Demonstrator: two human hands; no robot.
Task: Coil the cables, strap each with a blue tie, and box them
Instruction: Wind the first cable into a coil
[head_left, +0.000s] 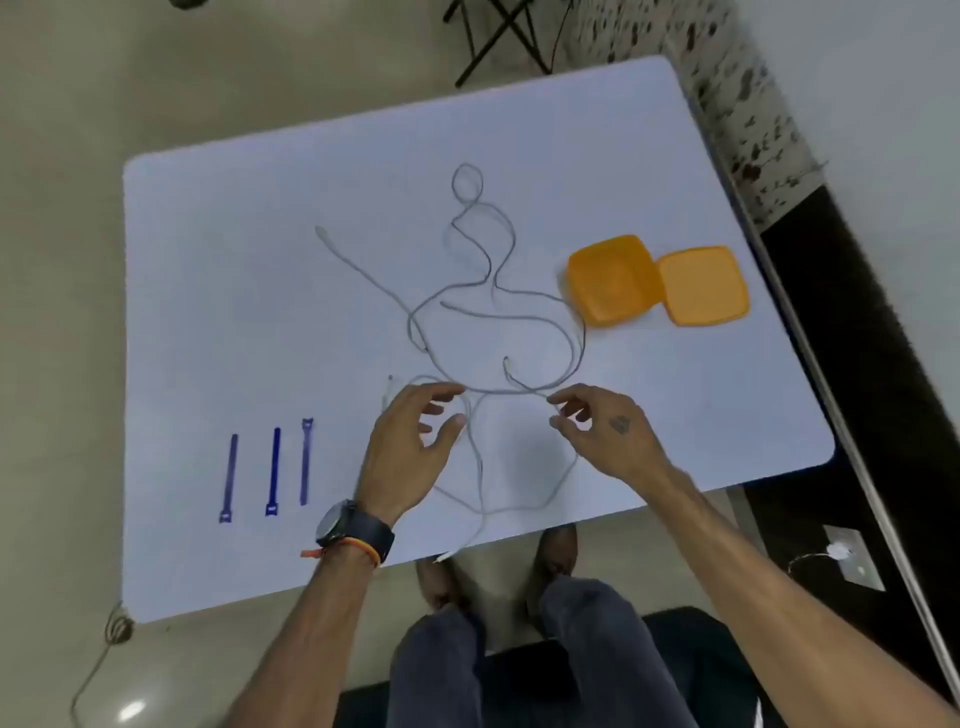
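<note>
Loose white cables (488, 306) sprawl tangled across the middle of the white table (234, 270); one end hangs over the near edge. Three blue ties (272, 470) lie side by side at the near left. An orange box (610, 280) stands open at the right with its lid (704, 286) beside it. My left hand (410, 452) hovers over the near cable loops, fingers spread, holding nothing. My right hand (605, 431) is just right of it, fingertips curled close to a cable strand; whether they pinch it is unclear.
A wristwatch and an orange band sit on my left wrist. My legs and shoes show below the table's near edge. A folding stand's black legs (498, 36) are beyond the far edge. A wall socket (852, 558) is at the right.
</note>
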